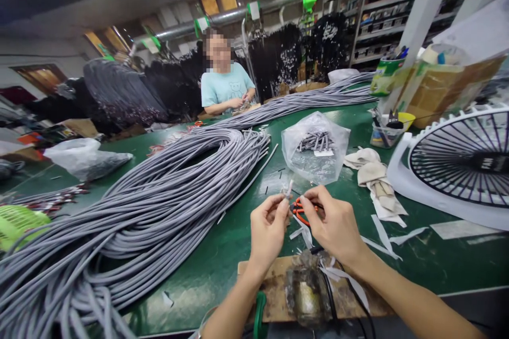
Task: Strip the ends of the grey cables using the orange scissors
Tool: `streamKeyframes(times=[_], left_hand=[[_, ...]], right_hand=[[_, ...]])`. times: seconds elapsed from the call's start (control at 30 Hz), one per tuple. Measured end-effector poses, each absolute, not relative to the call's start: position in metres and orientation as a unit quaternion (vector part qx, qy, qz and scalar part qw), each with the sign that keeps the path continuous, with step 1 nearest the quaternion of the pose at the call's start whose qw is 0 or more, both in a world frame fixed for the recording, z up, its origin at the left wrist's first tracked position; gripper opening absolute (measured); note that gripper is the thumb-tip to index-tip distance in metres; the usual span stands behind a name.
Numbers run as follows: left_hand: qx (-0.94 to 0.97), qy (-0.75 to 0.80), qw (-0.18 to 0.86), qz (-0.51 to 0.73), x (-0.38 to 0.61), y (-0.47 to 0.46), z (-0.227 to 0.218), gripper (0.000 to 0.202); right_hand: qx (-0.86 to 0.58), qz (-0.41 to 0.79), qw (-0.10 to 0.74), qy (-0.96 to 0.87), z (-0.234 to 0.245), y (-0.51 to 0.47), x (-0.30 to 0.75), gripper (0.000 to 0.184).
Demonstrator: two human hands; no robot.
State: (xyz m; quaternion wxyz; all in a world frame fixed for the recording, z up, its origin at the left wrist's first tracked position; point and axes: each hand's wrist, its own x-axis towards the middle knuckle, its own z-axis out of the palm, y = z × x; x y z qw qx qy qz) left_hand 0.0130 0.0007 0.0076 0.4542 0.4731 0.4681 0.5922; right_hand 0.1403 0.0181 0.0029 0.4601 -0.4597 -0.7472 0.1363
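My left hand (270, 228) is closed, its thumb and fingertips pinching a short whitish cable end (290, 186) that sticks up above them. What else lies between those fingers is too small to make out. Just to the right, my right hand (332, 220) grips small scissors (301, 212) with orange and black handles. The tool's tip is close to the left fingertips, and its blades are largely hidden. Below both hands, a worn wooden board (274, 286) carries a tape-wrapped metal block (308, 291).
Long grey cables (170, 185) lie coiled on the green table (234, 243). Beyond my hands is a clear plastic bag (316, 148) of short grey pieces. A white fan (401, 169), cloth gloves (374, 177) and tape strips (384, 238) lie right. A co-worker (226, 87) sits opposite.
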Motion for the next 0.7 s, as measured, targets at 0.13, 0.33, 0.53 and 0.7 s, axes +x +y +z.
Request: streamKeyframes(times=[0.13,0.33,0.53,0.7], left_hand=[[0.490,0.497,0.408,0.589,0.012,-0.001,0.005,0.023],[0.557,0.531,0.307,0.560,0.014,-0.002,0.000,0.014],[0.538,0.520,0.355,0.561,0.015,-0.002,0.005,0.014],[0.516,0.508,0.388,0.571,0.014,-0.001,0.005,0.017]], right_hand=[[-0.443,0.094,0.450,-0.770,-0.003,0.016,0.138,0.009],[-0.454,0.145,0.483,-0.734,-0.003,0.017,0.136,0.008],[-0.527,0.209,0.578,-0.587,0.006,0.031,0.148,0.011],[-0.407,0.443,0.564,-0.566,0.014,0.030,0.143,0.034]])
